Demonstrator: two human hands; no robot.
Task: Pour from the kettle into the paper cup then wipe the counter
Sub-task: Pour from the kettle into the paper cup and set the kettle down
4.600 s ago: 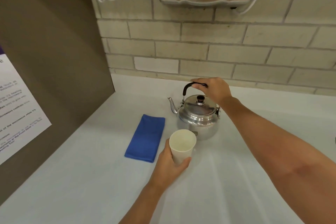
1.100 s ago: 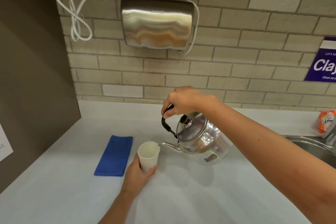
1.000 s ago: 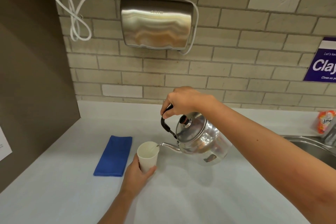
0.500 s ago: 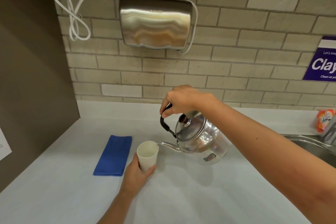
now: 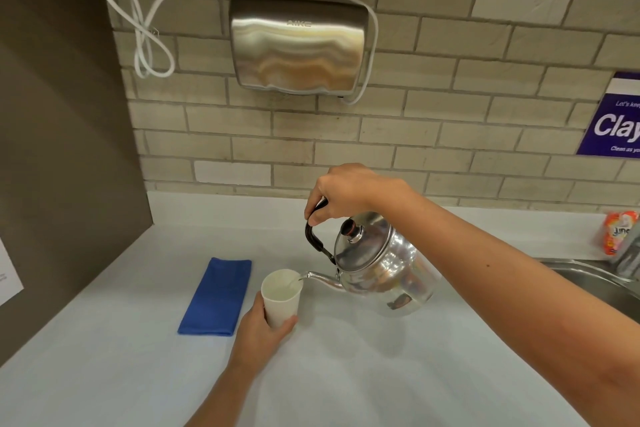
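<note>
The shiny kettle hangs in the air, tipped over toward the left. The right hand is closed tight around its black handle, so the round body of the kettle hangs just below that hand and a bit to its right. The lid with its dark knob leans toward the cup. The thin spout points left and down, and its tip sits right over the rim of the paper cup. A little stream runs from the tip into the cup.

The left hand is wrapped around the lower part of the cup (the fingers curl around the near side, and the thumb shows on the right). The cup stands up straight, just above and in front of that hand. I cannot tell if its bottom touches the counter, since the hand hides it.

To the left of the left hand, close by but not touching, a folded blue cloth lies flat on the pale counter.

Far off to the right of the right arm, a metal sink sits in the counter, and an orange packet stands behind it. High on the brick wall, above the right hand, there is a silver hand dryer with a white cord looped beside it. A purple sign is on the wall at the right edge.
</note>
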